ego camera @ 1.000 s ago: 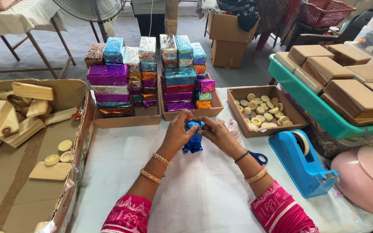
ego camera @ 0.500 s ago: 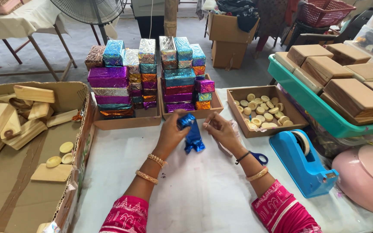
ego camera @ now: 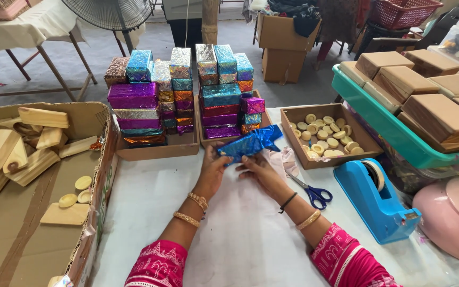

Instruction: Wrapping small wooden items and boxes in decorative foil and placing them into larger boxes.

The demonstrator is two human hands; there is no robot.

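Blue foil parcel, contents hidden

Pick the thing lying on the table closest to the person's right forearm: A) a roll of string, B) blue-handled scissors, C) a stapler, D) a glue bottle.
B. The blue-handled scissors lie on the white table just beside the right forearm, between it and the blue tape dispenser, while both hands hold the blue foil-wrapped piece.
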